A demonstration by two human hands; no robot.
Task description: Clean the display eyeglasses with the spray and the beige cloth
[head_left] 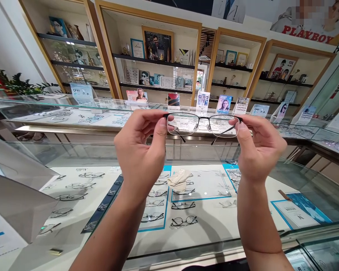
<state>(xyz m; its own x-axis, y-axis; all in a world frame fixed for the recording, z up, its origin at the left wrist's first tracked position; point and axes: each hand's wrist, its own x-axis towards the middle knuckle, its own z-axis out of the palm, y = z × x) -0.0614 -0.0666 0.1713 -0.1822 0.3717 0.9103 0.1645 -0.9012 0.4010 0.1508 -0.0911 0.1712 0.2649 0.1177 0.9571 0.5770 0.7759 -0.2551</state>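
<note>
A pair of black half-rim eyeglasses is held up level in front of me, above the glass display counter. My left hand pinches the frame at its left corner between thumb and fingers. The right corner is pinched the same way by my right hand. Both temples are unfolded, and their dark tips show below the lenses. Lower down, a crumpled beige cloth lies on the counter between my forearms, beside several other glasses.
Rows of glasses, including a round pair, sit in the glass counter. White folded cards stand at the left. A second display counter with upright cards and wooden shelves is behind.
</note>
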